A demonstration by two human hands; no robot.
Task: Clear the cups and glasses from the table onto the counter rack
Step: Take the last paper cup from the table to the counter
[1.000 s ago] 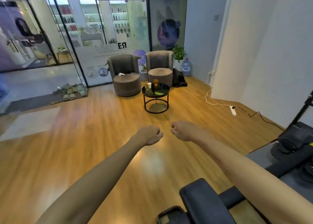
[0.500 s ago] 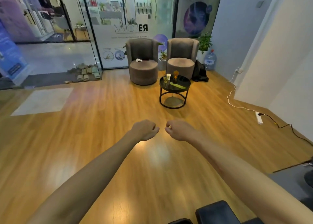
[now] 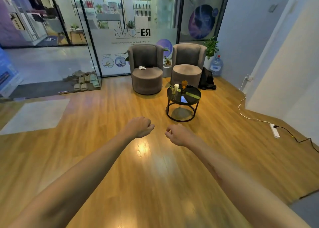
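Two empty fists hover over the wooden floor (image 3: pixel 103 158): left hand (image 3: pixel 140 126) with fingers curled in, right hand (image 3: pixel 177 135) curled likewise. Farther right, well beyond them, the round black table (image 3: pixel 191 96) carries a clear glass (image 3: pixel 173 90), white cup (image 3: pixel 176 87) and amber glass (image 3: pixel 184 86).

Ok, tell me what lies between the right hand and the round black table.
In the head view, only bare wooden floor separates the right hand from the round black table; nothing stands in that stretch.
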